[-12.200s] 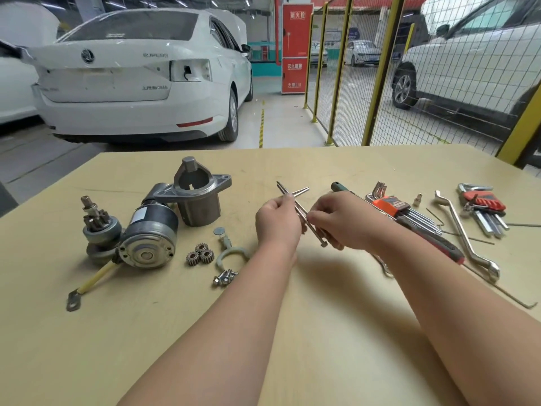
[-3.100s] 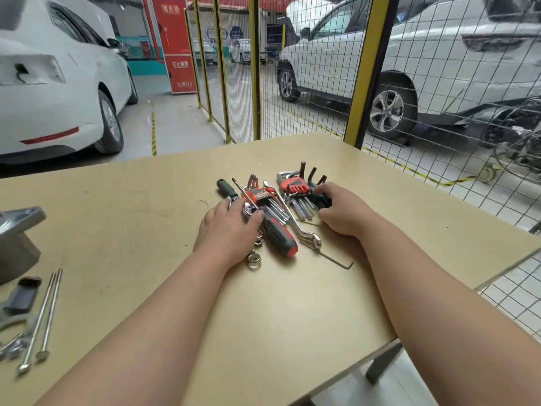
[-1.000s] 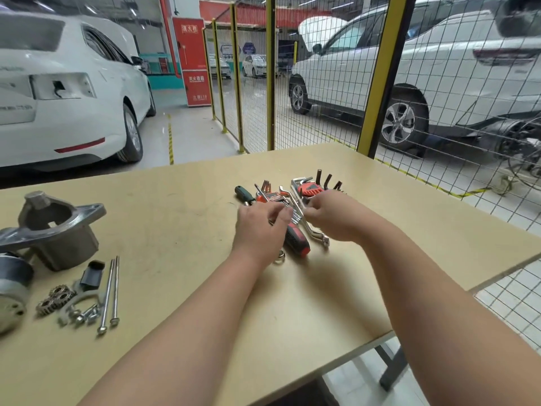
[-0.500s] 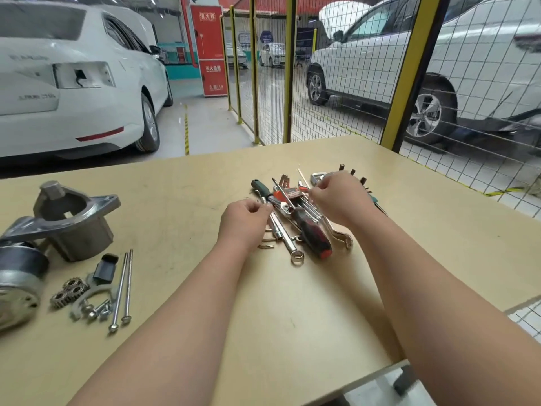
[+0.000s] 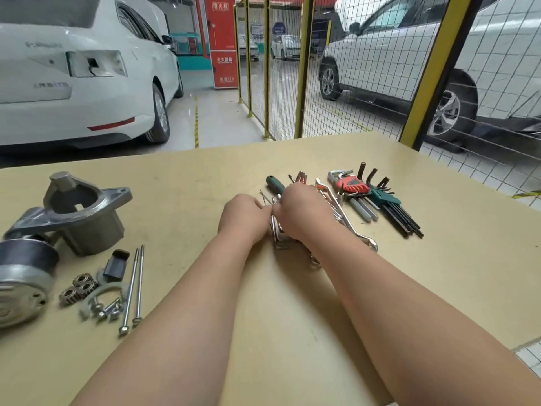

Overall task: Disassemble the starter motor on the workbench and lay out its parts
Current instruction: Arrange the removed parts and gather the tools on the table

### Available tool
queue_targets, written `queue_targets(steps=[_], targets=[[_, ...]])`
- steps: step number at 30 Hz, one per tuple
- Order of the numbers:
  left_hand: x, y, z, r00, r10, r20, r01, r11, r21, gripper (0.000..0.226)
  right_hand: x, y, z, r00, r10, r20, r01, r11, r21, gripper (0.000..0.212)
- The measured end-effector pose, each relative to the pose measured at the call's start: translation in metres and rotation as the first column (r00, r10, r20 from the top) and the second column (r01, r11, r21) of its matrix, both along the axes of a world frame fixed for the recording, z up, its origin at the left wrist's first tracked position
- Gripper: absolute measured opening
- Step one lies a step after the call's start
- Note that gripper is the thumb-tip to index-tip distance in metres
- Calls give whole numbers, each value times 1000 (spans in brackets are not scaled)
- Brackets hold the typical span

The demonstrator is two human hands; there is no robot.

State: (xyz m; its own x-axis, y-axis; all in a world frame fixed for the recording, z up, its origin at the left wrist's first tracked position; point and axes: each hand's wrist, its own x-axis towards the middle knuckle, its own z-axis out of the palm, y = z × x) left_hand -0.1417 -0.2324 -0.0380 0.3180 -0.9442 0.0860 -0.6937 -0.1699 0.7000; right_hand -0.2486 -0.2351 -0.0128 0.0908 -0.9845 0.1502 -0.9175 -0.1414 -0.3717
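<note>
Workbench [image 5: 190, 183], curled hands [image 5: 244, 213] [image 5: 301, 213] together over tools [image 5: 349, 224]

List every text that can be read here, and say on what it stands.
"消火栓": top of the red cabinet.
"火警119": its foot, probably.
Characters at its middle: blurred.
Lettering on the white car: blurred.
Mark on the red hex key holder: too small.

Left edge: motor body [image 5: 23, 276] on the workbench [image 5: 187, 200], housing [image 5: 79, 212] just behind it.
Right of motor body: gears [image 5: 77, 288], small bolts [image 5: 106, 309], then two long bolts [image 5: 134, 288] side by side.
Middle: left hand [image 5: 244, 215] and right hand [image 5: 301, 212] touching, over a tool pile; screwdriver [image 5: 274, 183] behind them.
Right: wrench [image 5: 345, 218], then hex key sets [image 5: 380, 200].
</note>
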Motion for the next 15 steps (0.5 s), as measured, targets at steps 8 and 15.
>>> queue_targets(steps=[8,15], targets=[[12,5,0,901,-70,-428,81,997,8,32,-6,5,-1,877,89,472,-152,983,98,20],[7,5,0,942,-33,-334,40,999,15,24,-15,8,-2,912,176,370,-176,984,-33,21]])
